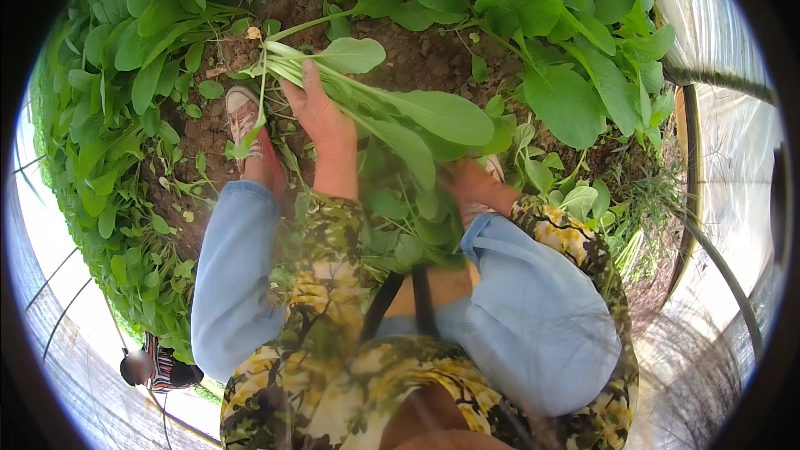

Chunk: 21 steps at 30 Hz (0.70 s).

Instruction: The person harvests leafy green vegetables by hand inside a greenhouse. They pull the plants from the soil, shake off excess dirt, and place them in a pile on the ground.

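A leafy green plant [437, 114] with long pale stems lies across my left hand [320, 114], which grips it around the stems near the root end. Its broad leaves point to the right. Some soil and dry bits hang about the root end [253, 53]. My right hand [462, 181] is at the right, beside the leaf tips and in front of my right shoe; its fingers are blurred and partly hidden by leaves, so whether it holds anything does not show. More leaves [406, 219] lie between my legs.
Dense leafy greens grow at the left [94, 156] and top right [562, 31], with brown soil [412, 56] between. My red shoe [247, 119] stands on the soil. Plastic sheeting [737, 156] and a curved pole [690, 156] border the right. Another person [165, 365] is at lower left.
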{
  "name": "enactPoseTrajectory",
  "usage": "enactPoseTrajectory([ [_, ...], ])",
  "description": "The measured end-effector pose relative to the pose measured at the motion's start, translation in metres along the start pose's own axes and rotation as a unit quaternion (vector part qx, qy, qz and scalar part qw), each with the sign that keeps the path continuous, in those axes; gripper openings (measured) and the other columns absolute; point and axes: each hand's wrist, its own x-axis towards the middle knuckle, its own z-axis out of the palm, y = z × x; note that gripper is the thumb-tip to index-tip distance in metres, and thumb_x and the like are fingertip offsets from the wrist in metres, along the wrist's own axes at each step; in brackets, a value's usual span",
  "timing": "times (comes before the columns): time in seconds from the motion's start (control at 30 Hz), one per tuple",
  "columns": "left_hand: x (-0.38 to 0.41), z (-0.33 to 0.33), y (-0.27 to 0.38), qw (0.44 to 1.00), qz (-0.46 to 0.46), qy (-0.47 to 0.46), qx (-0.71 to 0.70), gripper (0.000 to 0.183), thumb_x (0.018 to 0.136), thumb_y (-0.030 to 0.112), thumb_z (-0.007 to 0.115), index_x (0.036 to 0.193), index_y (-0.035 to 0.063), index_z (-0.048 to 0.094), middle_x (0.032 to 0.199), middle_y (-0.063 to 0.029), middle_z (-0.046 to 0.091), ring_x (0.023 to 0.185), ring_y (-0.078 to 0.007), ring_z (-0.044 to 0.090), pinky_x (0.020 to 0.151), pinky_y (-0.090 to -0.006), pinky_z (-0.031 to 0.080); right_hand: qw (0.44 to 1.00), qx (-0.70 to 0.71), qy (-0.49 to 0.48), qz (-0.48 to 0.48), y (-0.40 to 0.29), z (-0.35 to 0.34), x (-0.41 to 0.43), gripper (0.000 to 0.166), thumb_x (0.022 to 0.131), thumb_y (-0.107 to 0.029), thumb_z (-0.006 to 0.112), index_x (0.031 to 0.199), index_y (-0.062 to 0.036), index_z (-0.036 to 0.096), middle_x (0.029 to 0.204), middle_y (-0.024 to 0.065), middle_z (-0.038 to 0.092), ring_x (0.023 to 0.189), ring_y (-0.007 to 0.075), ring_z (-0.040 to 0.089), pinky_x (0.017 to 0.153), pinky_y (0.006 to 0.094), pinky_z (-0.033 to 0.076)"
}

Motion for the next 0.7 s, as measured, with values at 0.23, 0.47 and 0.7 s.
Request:
enactPoseTrajectory([
  [0.23,-0.003,-0.01,0.001,0.976,-0.116,-0.158,0.096,0.027,0.09,0.022,0.052,0.109,0.0027,0.05,0.077,-0.0071,0.058,0.061,-0.0141,0.056,0.054,-0.0254,0.048,0.992,-0.078,-0.082,-0.061,0.028,0.016,0.004,0.031,0.079,-0.023,0.053,0.101,-0.0028,0.058,0.089,0.0225,0.059,0.082,0.0351,0.059,0.072,0.0437,0.048],
  [0.47,-0.014,-0.02,0.033,0.962,-0.137,-0.193,0.136,0.035,0.089,0.021,0.055,0.117,0.0018,0.048,0.079,-0.0046,0.057,0.06,-0.0106,0.054,0.05,-0.0239,0.046,1.0,-0.019,0.017,-0.01,0.004,-0.029,0.004,0.034,0.078,-0.022,0.057,0.107,-0.003,0.057,0.098,0.0217,0.06,0.09,0.0366,0.057,0.077,0.0421,0.047],
  [0.7,-0.057,-0.015,0.048,0.939,-0.047,-0.251,0.229,0.025,0.09,0.022,0.052,0.108,0.0044,0.049,0.076,-0.0047,0.06,0.052,-0.0102,0.051,0.045,-0.0229,0.041,0.958,-0.02,0.267,-0.103,-0.065,-0.119,-0.016,0.039,0.078,-0.014,0.056,0.116,-0.005,0.051,0.108,0.0196,0.057,0.095,0.0346,0.056,0.081,0.04,0.046],
])
